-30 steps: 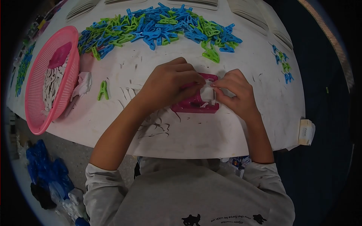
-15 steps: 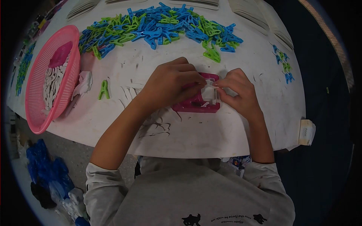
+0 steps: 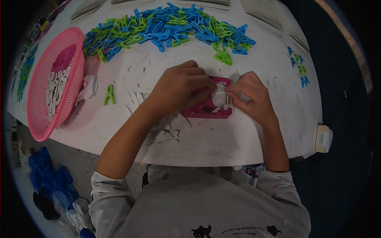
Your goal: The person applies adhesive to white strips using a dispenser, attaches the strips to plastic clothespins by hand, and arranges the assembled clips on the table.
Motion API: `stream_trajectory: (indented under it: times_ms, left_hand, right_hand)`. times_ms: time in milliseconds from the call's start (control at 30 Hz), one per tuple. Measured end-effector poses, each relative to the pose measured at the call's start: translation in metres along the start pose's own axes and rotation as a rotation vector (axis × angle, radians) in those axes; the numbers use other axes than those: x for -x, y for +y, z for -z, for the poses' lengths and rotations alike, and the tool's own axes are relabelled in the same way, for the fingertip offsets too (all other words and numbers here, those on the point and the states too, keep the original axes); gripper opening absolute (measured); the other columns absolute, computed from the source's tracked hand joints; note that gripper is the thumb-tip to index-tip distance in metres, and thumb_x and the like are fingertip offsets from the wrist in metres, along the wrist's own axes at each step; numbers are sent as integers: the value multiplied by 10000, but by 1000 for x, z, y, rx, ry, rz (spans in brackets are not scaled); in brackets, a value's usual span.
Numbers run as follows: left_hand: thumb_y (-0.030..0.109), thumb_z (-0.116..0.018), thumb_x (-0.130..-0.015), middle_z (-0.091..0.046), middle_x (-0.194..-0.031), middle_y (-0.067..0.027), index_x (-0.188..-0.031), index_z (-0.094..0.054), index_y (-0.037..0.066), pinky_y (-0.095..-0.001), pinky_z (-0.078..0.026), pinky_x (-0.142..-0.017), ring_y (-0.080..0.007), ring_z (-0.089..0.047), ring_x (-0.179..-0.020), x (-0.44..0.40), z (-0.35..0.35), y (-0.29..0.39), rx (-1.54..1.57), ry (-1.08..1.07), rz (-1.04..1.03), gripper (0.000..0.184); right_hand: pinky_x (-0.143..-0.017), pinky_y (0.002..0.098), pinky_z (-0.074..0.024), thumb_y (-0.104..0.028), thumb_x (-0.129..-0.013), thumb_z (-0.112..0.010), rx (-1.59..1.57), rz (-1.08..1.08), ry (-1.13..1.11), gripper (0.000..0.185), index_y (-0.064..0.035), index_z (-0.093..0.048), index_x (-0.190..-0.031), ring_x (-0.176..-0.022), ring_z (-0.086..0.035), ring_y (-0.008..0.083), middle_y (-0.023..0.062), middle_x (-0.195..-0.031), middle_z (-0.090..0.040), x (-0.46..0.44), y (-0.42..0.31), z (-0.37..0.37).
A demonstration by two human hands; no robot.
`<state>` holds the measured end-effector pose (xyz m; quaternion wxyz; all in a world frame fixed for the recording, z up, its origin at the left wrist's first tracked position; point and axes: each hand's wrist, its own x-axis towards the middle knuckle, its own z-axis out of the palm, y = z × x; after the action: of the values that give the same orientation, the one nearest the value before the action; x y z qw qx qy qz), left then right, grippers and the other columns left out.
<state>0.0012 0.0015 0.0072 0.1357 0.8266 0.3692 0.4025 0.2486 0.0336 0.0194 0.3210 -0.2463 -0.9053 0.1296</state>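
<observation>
A magenta plastic frame (image 3: 210, 115) with a whitish piece inside lies on the white table, partly hidden under my left hand (image 3: 184, 89). That hand's fingers are pinched together over the frame's upper part. From the right side, my right hand (image 3: 250, 95) closes thumb and forefinger at the frame's edge. Between the two hands runs a thin white strip (image 3: 222, 91), its ends at the fingertips of both. One green clothespin (image 3: 109, 95) lies to the left, apart from the hands.
Many blue and green clothespins (image 3: 170, 29) form a heap at the back. A pink basket (image 3: 35, 91) holding white strips leans at the left, beside crumpled white material (image 3: 88, 88). Linked clips (image 3: 297, 66) and a small box (image 3: 322, 139) are at the right.
My right hand has shifted slightly right from its place one second ago, and the white strip between the fingertips shows more clearly. My left hand has stayed nearly still.
</observation>
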Motion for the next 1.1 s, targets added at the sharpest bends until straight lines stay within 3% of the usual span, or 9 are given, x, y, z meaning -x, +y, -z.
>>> stream_trajectory:
  times_ms: [1100]
  left_hand:
    - [64, -787, -729, -689, -817, -21, -894, -742, 108, -338, -533, -706, -210, -622, -810, -1, -1, 0, -15, -24, 24, 176]
  right_hand:
    - [-677, 313, -477, 32, -701, -746, 2, -56, -57, 270, -97, -738, -938, -805, -544, 201, 19, -797, -589, 1, -2, 3]
